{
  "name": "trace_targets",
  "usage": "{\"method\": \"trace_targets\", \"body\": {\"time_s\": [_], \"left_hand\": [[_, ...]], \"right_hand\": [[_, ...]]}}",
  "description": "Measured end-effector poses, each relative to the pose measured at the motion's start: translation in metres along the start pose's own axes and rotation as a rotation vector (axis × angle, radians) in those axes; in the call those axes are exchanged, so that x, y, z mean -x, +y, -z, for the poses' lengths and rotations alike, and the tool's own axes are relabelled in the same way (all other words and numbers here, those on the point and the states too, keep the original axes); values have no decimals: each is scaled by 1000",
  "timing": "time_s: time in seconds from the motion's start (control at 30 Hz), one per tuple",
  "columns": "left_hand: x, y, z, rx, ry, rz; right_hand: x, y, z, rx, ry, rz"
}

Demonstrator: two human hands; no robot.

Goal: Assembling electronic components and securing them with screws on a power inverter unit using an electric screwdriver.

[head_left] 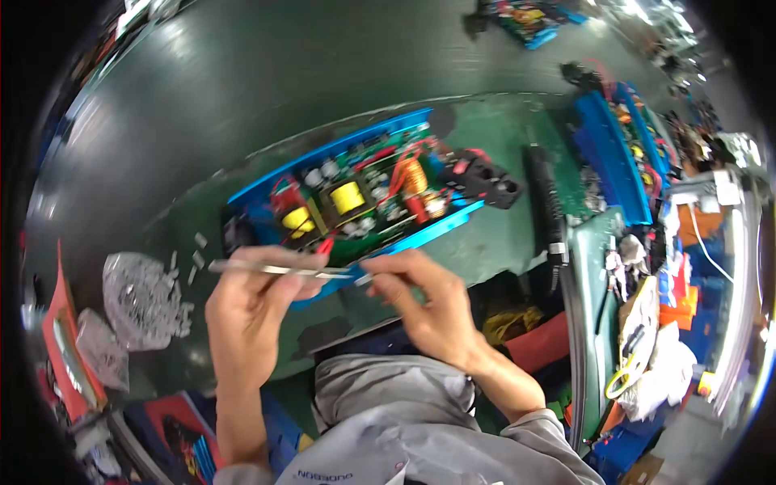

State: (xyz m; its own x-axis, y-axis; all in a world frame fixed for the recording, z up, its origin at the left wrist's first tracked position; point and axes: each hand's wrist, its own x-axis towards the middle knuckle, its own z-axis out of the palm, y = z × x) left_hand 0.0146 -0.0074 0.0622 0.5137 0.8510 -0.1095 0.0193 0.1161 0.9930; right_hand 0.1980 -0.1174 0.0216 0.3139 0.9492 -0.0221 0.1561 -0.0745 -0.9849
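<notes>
My left hand is closed on a pair of metal tweezers, whose tips point right toward my other hand. Between the thumb and fingers of my right hand is a small whitish piece, close to the tweezer tips; whether they touch it I cannot tell. Just beyond both hands lies a blue open housing with a circuit board inside. Yellow-wrapped transformers, a copper coil and red wires show on it. A black socket part is at its right end.
A clear bag of small transparent pieces lies on the left, with a few loose ones beside it. A black screwdriver-like tool rests at right. More blue housings with boards stand farther right, and another board lies at the back.
</notes>
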Motion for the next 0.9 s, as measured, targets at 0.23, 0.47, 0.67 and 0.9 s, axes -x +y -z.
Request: {"method": "trace_targets", "body": {"time_s": [0.23, 0.47, 0.67, 0.9], "left_hand": [[2, -9, -1, 43, 11, -18], [10, -15, 4, -257, 35, -139], [6, -28, 8, -667, 61, -551], [-2, -40, -2, -792, 36, -743]], "right_hand": [[-3, 6, -3, -94, -22, 20], [-1, 10, 18, 420, 226, 358], [15, 61, 143, 1187, 814, 102], [44, 63, 154, 928, 703, -127]]}}
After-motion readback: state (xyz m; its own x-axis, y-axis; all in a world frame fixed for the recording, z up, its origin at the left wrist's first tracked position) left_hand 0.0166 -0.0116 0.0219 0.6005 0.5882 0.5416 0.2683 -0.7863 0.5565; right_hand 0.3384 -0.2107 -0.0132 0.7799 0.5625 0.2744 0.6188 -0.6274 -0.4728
